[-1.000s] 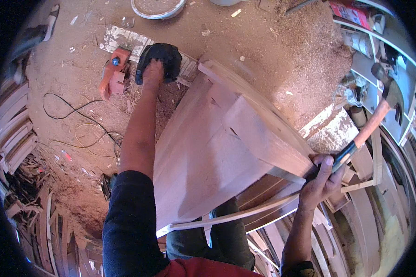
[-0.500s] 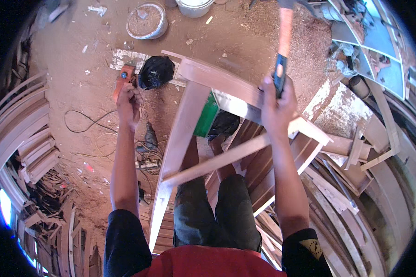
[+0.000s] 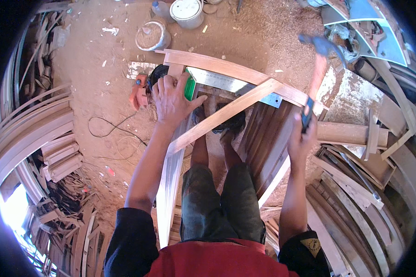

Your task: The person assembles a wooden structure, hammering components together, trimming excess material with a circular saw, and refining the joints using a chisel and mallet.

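Hammer point(image 3: 316, 78), at two o'clock: we judge it stiff and head-heavy, best taken low on the handle, where our right hand point(image 3: 301, 137) is wrapped around it; bluish-grey claw head, wood shaft, dark grip. Frame point(image 3: 212, 61), at twelve: likely rigid yet easily dented, best steadied near its eleven-o'clock corner, where our left hand point(image 3: 172, 100) spreads, pressure unclear; bare pale wood, green-stocked metal square point(image 3: 213, 79) along its inside.

Nothing I can read: at twelve o'clock the steel square point(image 3: 222, 82) shows graduations too fine for me; toward half past four, the yellow sleeve badge point(image 3: 313, 245) blurs.
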Available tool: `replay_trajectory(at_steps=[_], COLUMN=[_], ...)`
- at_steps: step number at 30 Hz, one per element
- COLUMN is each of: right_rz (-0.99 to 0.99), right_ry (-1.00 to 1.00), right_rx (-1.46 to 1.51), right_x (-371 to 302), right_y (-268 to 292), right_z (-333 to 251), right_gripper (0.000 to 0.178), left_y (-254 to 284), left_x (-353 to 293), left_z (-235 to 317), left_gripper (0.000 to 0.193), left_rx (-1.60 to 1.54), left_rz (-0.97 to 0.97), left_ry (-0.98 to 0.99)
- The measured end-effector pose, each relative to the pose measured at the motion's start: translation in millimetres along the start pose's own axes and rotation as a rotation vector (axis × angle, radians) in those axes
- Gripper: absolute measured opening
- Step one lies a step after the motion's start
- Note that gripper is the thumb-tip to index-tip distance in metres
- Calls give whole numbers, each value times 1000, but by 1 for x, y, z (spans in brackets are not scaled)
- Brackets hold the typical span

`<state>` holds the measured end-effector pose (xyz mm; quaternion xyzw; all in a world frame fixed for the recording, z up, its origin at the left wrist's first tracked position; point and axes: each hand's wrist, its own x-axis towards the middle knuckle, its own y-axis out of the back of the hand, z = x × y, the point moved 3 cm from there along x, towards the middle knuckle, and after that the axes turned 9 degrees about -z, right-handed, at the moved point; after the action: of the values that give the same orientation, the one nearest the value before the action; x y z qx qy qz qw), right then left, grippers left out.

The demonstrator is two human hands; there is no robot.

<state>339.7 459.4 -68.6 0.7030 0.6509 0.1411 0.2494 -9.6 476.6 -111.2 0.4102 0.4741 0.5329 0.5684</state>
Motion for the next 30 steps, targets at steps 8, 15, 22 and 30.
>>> replay_trajectory(at_steps=[8, 15, 22, 30], right_rz=[249, 389, 469, 487], right_ry=[-245, -432, -423, -437], right_rx=[-201, -93, 103, 31], right_x=[-82, -112, -128, -121], right_y=[80, 62, 32, 25], right_z=[86, 104, 139, 137], right_gripper=[43, 48, 54, 56], left_y=[-16, -22, -17, -12], left_x=[4, -5, 3, -5], left_z=[6, 6, 12, 11], left_gripper=[31, 36, 39, 30], left_rx=[110, 174, 174, 214], left_rz=[58, 23, 7, 25], left_ry=[-54, -15, 25, -67])
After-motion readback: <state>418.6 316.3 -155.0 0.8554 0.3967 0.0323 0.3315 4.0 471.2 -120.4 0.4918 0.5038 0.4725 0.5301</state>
